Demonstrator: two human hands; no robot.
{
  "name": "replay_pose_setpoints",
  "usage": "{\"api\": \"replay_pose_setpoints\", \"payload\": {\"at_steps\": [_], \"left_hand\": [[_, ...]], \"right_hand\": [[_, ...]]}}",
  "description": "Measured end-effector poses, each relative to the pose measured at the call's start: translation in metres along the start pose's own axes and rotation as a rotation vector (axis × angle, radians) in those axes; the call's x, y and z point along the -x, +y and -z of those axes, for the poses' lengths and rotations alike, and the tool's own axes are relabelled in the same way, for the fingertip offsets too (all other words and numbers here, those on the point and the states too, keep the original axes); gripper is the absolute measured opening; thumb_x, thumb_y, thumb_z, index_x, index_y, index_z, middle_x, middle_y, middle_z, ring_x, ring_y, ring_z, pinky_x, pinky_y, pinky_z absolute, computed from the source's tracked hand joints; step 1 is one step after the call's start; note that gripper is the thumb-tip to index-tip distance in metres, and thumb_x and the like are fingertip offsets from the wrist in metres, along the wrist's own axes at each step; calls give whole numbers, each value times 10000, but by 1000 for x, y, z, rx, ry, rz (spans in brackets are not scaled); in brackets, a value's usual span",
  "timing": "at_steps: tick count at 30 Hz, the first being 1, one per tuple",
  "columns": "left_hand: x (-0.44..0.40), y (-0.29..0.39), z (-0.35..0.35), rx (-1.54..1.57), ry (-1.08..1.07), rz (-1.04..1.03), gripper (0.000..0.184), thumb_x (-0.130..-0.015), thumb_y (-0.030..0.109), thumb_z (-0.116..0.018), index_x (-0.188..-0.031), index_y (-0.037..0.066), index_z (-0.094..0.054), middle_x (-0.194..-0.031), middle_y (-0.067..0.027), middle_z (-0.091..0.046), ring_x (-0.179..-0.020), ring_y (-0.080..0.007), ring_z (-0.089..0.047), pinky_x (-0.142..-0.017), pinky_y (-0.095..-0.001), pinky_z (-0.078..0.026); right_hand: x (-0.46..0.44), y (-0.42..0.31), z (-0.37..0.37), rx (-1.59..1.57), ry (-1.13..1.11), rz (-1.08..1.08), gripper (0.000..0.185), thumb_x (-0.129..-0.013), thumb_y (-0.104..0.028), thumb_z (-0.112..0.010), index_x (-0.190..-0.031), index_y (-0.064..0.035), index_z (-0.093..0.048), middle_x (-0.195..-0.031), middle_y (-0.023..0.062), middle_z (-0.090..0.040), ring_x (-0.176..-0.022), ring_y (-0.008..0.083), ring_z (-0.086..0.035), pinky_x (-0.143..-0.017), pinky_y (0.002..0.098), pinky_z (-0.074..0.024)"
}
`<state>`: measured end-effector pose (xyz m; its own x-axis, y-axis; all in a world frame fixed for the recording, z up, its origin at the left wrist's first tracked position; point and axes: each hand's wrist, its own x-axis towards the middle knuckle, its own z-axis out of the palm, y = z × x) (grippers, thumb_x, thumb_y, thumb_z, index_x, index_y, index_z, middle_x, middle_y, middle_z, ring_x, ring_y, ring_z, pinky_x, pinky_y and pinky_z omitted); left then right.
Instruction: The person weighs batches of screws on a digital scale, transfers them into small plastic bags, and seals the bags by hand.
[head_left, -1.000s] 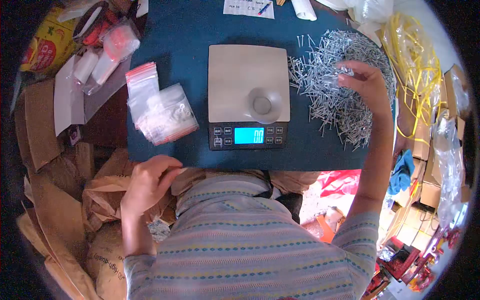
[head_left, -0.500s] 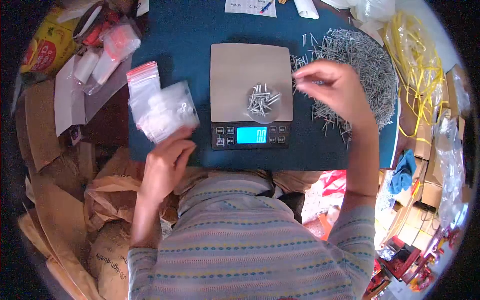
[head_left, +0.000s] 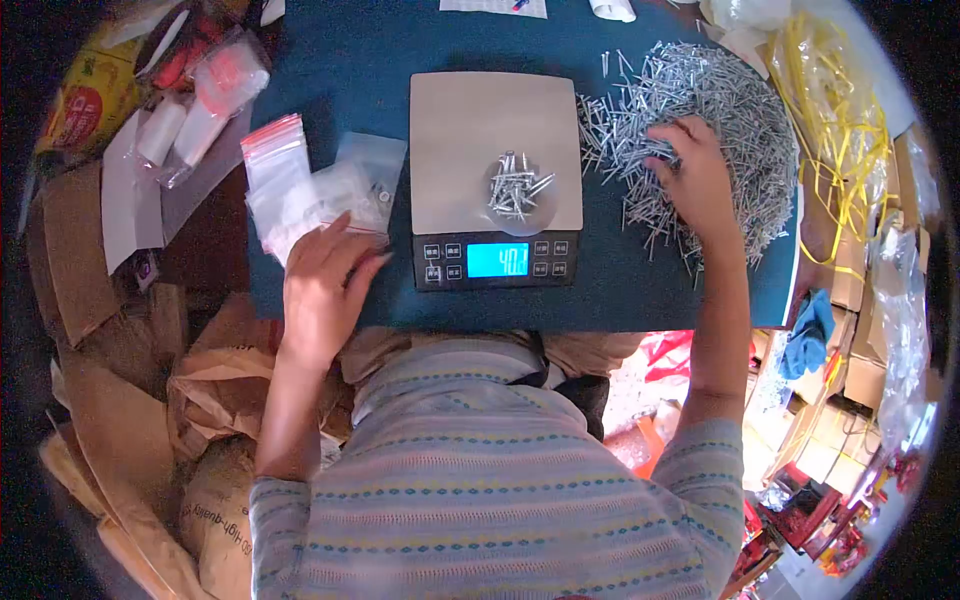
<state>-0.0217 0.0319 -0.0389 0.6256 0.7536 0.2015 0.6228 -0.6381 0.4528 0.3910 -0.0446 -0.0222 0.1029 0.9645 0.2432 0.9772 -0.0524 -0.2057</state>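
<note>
On the scale [head_left: 460, 130] stands a small clear dish [head_left: 537, 217] holding a clump of screws [head_left: 515, 187]; the blue display reads about 40. My right hand [head_left: 697, 170] is over the left part of the big screw pile [head_left: 750, 130], thumb and fingers apart, with nothing visible between them. Left of the scale, my left hand [head_left: 325, 285] rests its fingertips on the lower edge of the clear zip bags [head_left: 335, 195], fingers spread. The bags with red strips [head_left: 275, 150] lie behind them.
A written paper [head_left: 490, 6] and a white roll [head_left: 612, 9] lie at the table's far edge. Plastic-wrapped items [head_left: 215, 100] and cardboard are at the left. Yellow straps [head_left: 840, 150], a blue cloth [head_left: 808, 335] and boxes are at the right.
Screws have come into the dish, and the display went from 0.0 to about 40. My right hand moved from beside the dish back to the pile. My left hand reached up onto the bags.
</note>
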Motion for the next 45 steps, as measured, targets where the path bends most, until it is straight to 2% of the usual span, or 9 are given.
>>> {"api": "replay_pose_setpoints", "payload": {"at_steps": [11,14,20,23,29,35,38,41,45], "left_hand": [[-25,-23,-15,-106,72,-206,269,-722,-32,-613,-978,33,-665,-986,-130,-649,-1011,-303,-597,-909,-418,-422],[-27,-27,-14,-91,85,-169,295,-701,-35,-609,-983,30,-665,-1003,-131,-651,-1052,-301,-593,-918,-420,-422],[-25,-7,0,35,63,-99,232,-743,-27,-628,-967,19,-666,-1032,-140,-653,-1084,-312,-586,-929,-421,-421],[-20,-3,2,-130,-6,-164,217,-762,-25,-628,-972,20,-664,-1069,-148,-652,-1109,-315,-582,-940,-413,-426],[-9,-19,-14,-23,18,-166,196,-771,-8,-632,-966,12,-643,-1056,-141,-659,-1108,-312,-585,-917,-431,-441],[-11,-7,-13,94,224,-21,157,-801,-41,-608,-948,7,-630,-943,-148,-646,-874,-331,-610,-802,-406,-468],[-13,2,-6,127,273,64,133,-828,-44,-597,-946,8,-629,-923,-155,-636,-829,-328,-601,-765,-374,-476],[-13,4,1,115,272,43,116,-835,-46,-600,-939,0,-623,-909,-153,-628,-834,-319,-602,-746,-364,-478],[-13,11,10,149,284,32,121,-825,-57,-610,-935,-7,-618,-886,-152,-618,-809,-305,-604,-732,-353,-478]], "right_hand": [[10,6,21,-107,124,-225,162,-788,-103,-710,-949,-93,-695,-860,114,-678,-704,252,-652,-661,320,-510],[13,8,29,-91,95,-329,209,-811,-125,-715,-1016,-84,-708,-878,61,-703,-702,123,-631,-658,252,-493],[11,12,30,-333,127,-492,193,-795,-154,-743,-964,-64,-725,-849,58,-718,-728,97,-639,-676,243,-494],[9,12,30,-428,136,-518,198,-794,-153,-746,-965,-55,-725,-855,50,-717,-749,92,-639,-688,242,-494],[4,7,20,-460,173,-454,222,-790,-163,-750,-976,-45,-722,-841,39,-712,-733,91,-632,-675,237,-487],[-6,-9,21,-399,195,-451,203,-787,-155,-744,-954,-40,-724,-838,51,-713,-744,97,-637,-695,234,-485],[-9,-8,18,-261,265,-285,196,-781,-140,-744,-947,-37,-723,-839,61,-713,-756,100,-642,-708,234,-488],[-14,-21,21,-308,270,-237,191,-781,-128,-741,-951,-44,-724,-846,62,-714,-762,98,-646,-708,235,-490],[-18,-47,24,-703,108,-270,183,-786,-120,-735,-956,-53,-727,-847,62,-713,-766,94,-646,-702,232,-494]]}}
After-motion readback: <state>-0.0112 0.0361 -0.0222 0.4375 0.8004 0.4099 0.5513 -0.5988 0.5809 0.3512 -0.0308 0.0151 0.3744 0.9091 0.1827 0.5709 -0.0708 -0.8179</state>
